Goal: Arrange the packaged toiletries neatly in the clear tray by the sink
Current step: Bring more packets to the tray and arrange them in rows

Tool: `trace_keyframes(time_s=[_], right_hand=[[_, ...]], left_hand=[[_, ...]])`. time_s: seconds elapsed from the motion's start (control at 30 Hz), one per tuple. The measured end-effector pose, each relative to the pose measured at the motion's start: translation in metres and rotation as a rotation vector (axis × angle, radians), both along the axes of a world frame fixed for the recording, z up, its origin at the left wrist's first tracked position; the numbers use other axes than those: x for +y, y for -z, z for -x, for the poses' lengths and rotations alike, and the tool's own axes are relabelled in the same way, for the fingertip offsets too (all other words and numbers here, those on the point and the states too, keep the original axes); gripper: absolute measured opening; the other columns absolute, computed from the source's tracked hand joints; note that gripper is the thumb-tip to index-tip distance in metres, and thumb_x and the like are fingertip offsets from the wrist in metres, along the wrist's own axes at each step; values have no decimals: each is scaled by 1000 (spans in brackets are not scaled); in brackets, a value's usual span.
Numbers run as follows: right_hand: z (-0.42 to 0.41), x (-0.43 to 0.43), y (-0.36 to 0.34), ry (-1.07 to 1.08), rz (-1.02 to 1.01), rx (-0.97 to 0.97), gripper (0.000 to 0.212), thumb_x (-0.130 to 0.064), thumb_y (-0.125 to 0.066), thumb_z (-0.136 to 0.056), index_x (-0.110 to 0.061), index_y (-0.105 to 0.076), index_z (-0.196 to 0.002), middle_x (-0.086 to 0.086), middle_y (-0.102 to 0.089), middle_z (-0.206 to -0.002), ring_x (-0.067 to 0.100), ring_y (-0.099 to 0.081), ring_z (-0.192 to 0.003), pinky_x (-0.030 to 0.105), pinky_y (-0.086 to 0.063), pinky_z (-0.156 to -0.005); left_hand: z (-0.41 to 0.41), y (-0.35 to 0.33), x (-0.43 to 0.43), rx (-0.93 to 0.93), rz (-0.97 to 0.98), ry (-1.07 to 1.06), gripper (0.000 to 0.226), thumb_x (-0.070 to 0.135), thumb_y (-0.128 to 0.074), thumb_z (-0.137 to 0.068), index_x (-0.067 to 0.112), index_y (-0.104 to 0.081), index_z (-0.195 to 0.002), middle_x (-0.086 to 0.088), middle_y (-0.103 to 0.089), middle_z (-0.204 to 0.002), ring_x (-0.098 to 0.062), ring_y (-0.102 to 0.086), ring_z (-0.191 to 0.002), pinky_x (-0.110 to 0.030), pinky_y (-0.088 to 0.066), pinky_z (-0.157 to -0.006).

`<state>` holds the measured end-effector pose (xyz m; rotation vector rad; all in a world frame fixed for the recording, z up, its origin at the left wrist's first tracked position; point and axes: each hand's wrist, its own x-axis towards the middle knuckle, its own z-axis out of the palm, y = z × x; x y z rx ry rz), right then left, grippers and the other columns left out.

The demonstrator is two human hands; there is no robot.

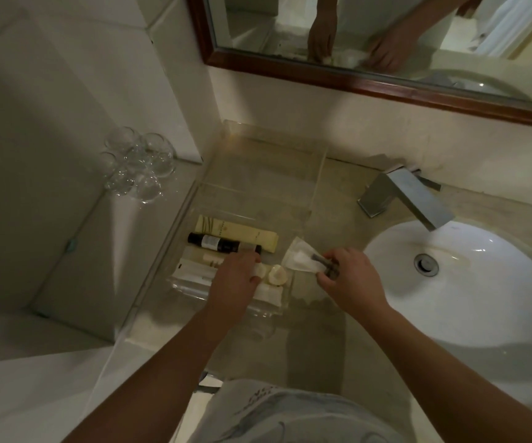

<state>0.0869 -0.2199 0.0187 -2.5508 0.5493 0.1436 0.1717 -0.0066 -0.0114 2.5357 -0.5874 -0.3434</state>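
While the right hand (351,276) pinches a clear packet (303,259) with a dark item inside, just right of the clear tray (317,174), the left hand (237,279) lies flat, fingers down, in the tray's near end. That end holds a cream tube (236,233), a black bottle (215,243) and white sachets (194,271); its far end is bare.

My left hand (237,279) rests inside the clear tray (260,174), just left of the sink (469,302), beside a black bottle (216,243). My right hand (351,276) pinches a clear packet (300,259) at the tray's sink-side edge.
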Motion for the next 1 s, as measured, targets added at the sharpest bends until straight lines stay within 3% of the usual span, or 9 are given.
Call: trace_keyframes(time_s=[0.27, 0.5, 0.73, 1.0], right_hand=[[-14, 19, -3, -58, -8, -10, 28, -35, -64, -82, -24, -64, -108, -5, -54, -90, 14, -48, -85, 29, -41, -70], [-32, 34, -4, -81, 4, -10, 31, -34, -66, -80, -24, -65, -110, -2, -59, -97, 20, -53, -93, 31, -43, -74], [-62, 55, -1, -123, 45, -43, 32, -31, -64, -81, -22, -66, -111, 0, -62, -97, 22, -54, -92, 30, -39, -73], [-126, 96, 10, -242, 88, -34, 40, -34, -61, -83, -24, -61, -122, -1, -62, -111, 22, -53, -103, 32, -43, -85]], left_hand=[[-1, -4, -1, 17, 16, -5, 35, 14, -67, -79, 13, -58, -112, -4, -53, -117, -21, -56, -99, -35, -48, -80], [3, -5, 9, -6, 68, -63, 33, 24, -66, -80, 19, -57, -111, 0, -60, -107, -18, -54, -101, -34, -47, -82], [10, 0, 47, 3, 181, -198, 24, 15, -57, -84, 18, -58, -108, 3, -57, -105, -12, -52, -99, -31, -49, -84], [-8, -16, 85, -41, 175, -273, 27, 11, -55, -84, 18, -59, -110, 0, -59, -110, -16, -53, -102, -33, -47, -83]])
